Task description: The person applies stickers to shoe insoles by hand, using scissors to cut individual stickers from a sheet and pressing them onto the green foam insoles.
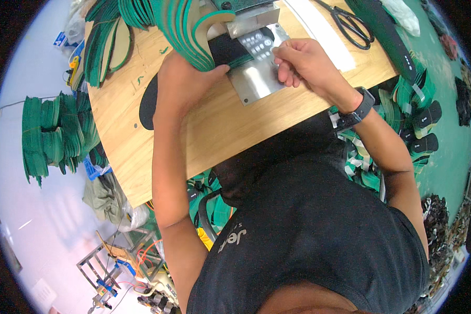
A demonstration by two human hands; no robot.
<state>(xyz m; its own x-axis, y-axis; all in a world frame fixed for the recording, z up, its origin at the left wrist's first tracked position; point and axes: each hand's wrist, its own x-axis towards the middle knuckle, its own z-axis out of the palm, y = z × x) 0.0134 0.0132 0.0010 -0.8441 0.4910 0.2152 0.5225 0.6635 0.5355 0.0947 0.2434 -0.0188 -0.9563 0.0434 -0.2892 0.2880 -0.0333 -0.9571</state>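
Note:
A black insole with a green edge lies on a shiny metal plate under a press. My left hand grips the near-left part of this insole, its thumb along the edge; the other fingers are hidden by a fanned stack of green insoles. Between the thumb and fingers of my right hand is a pinched corner of a see-through film strip with rows of white printed marks. The strip lies across the insole and plate.
Black-handled scissors and a white paper strip lie on the wooden table at the right. Another dark insole rests by my left forearm. Green insole bundles stand at the left. More insoles are piled at the right.

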